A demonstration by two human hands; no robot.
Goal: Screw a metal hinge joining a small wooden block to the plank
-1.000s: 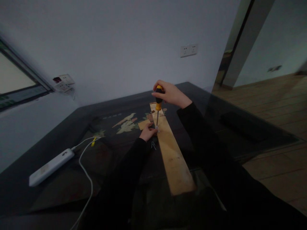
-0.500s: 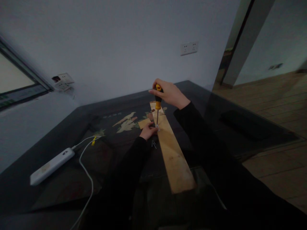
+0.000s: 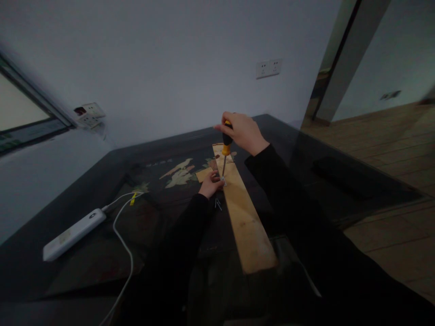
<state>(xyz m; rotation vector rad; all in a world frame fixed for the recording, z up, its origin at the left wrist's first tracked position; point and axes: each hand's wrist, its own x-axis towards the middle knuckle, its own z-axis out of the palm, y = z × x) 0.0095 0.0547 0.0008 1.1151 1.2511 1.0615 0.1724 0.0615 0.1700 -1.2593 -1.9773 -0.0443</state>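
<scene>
My right hand (image 3: 246,132) is closed round the black-and-yellow handle of a screwdriver (image 3: 226,144). Its shaft points down, slightly tilted, with the tip at a small whitish metal-looking piece (image 3: 223,182) on a long wooden board (image 3: 246,216). At the board's left edge, my left hand (image 3: 210,184) pinches that small piece; its exact shape is too small to make out. Several thin silvery screws (image 3: 218,204) lie on the dark table just below my left hand. A short wooden block (image 3: 203,175) lies beyond that hand, left of the board.
A white power strip (image 3: 74,234) lies on the left of the dark table (image 3: 163,154), its white cable (image 3: 124,244) looping toward me with a yellow tag (image 3: 133,198). The wall (image 3: 190,68) with sockets (image 3: 268,68) rises behind. The board's near end overhangs the table edge.
My right hand has shifted slightly right, and the screwdriver's handle now leans a little more to the right. My left hand stays in nearly the same place.
</scene>
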